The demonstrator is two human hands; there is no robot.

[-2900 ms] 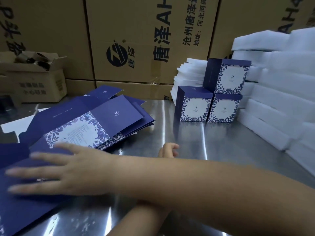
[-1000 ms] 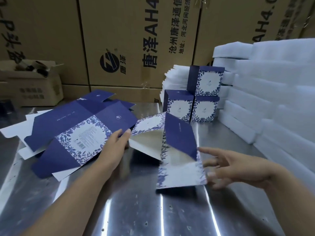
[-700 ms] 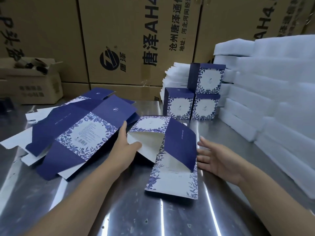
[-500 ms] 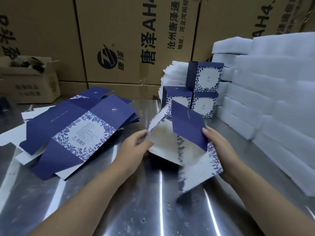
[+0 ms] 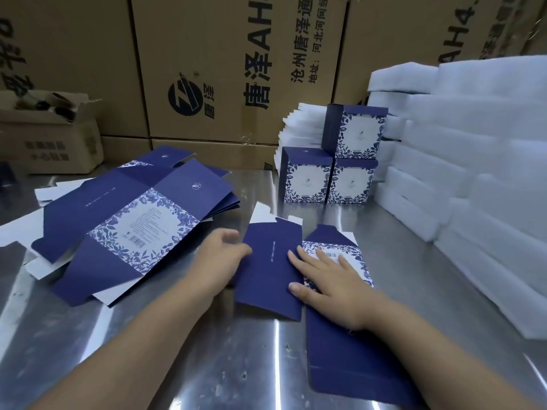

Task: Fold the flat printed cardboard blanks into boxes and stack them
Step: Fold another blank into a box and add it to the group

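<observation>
three boxes [image 5: 333, 176] stand stacked far on the bench [image 5: 177, 350]. one blank [image 5: 269, 273] lies flat near me: right hand [image 5: 331, 282] presses it with straight fingers [image 5: 306, 257], left hand [image 5: 220, 257] at its edge, grip unclear. a pile of blanks [image 5: 133, 220] waits on the left.

1. 3 folded boxes [image 5: 352, 182] at 1 o'clock: 2 on desk [image 5: 177, 350], 1 on top.
2. 1 blank [image 5: 269, 276] under hands, centre.
3. 2 hands: left hand [image 5: 219, 261], right hand [image 5: 331, 279].
4. Pile of flat blanks [image 5: 142, 220], 10 o'clock: several, exact no. can't tell.
5. 1 small open carton [image 5: 50, 143], 10 o'clock, far back.
6. Big printed cartons [image 5: 231, 69], 12 o'clock: at least 3.
7. Foam slabs [image 5: 473, 173], 2 o'clock: many, stacked, can't count.
</observation>
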